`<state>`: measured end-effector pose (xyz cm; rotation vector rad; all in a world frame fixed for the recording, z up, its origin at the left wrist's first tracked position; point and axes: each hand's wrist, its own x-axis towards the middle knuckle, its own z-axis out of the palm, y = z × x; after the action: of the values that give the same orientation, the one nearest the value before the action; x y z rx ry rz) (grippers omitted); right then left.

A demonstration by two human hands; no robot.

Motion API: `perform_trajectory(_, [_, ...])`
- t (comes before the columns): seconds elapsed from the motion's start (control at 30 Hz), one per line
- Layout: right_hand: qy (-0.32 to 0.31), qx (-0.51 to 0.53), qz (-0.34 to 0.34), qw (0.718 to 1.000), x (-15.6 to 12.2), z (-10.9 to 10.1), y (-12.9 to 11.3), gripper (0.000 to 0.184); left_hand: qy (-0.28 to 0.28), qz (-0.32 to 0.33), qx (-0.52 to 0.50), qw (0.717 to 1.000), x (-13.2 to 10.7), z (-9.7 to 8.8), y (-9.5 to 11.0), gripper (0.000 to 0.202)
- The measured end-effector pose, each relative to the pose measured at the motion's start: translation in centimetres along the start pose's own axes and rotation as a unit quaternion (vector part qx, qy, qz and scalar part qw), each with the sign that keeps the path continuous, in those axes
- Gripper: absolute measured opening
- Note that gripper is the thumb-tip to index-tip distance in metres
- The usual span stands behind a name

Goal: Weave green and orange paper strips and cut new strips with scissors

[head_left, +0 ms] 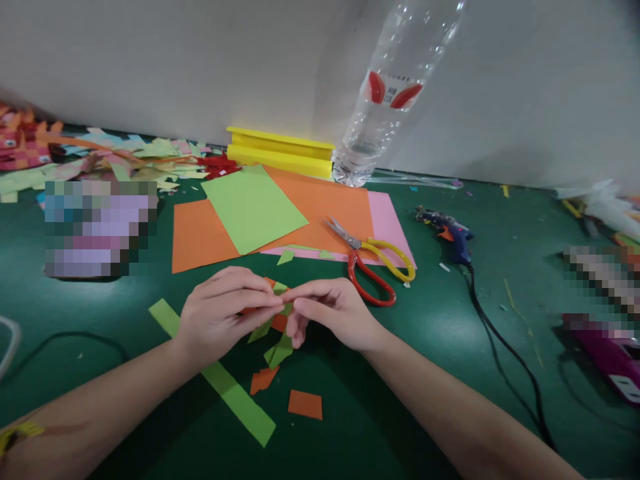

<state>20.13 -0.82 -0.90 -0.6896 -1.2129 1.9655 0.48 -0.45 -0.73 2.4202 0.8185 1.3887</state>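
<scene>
Left hand (227, 312): my thumb and fingers are pinched together on the small orange-and-green paper piece (281, 323), probably to keep its thin layers from slipping.
Right hand (333, 312): my index finger reaches across to the left fingertips, with the thumb close beneath it and the other fingers curled; whether it clamps the paper or only steadies it, I cannot tell.
Paper piece: it sits between my two hands, above the green tabletop (435, 400), partly hidden by my fingers; green ends hang below, seemingly left free so that the grip stays at the top edge.
Long green strip (240, 400): it lies slantwise, passing under my left wrist, within easy reach.
Orange rectangle (305, 405) and orange scrap (263, 380): both lie loose on my side of the hands, apart from the grip.
Scissors (355, 245): the blades rest on the orange sheet (325, 200), the loops towards my right hand, an arrangement that I judge handy for picking up.
Sheets: the green sheet (255, 210) overlaps the orange one, and the pink sheet (390, 223) shows from underneath; stacked beyond my hands, they leave working room in front.
Glue gun (453, 233): it lies to the right, its nozzle pointing away from my hands, which seems the safer placing.
Bottle (385, 100): it stands at the back, by the wall, presumably out of elbow range.
</scene>
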Motion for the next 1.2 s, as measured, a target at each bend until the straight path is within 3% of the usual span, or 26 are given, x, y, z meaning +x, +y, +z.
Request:
perform_trajectory(0.3, [0.035,-0.02,0.003,0.999,0.1,0.19,0.09,0.012,-0.029,-0.057,0.002,0.998,-0.01,-0.1,0.15,0.005])
perform_trajectory(0.8, [0.017,-0.041,0.033,0.999,-0.08,0.19,0.13,0.015,-0.058,0.001,-0.036,0.998,0.43,-0.03,0.11,0.009])
perform_trajectory(1.2, [0.005,-0.057,0.008,0.998,-0.1,0.16,-0.05,0.011,-0.062,-0.049,-0.07,0.994,0.04,0.16,0.02,0.007])
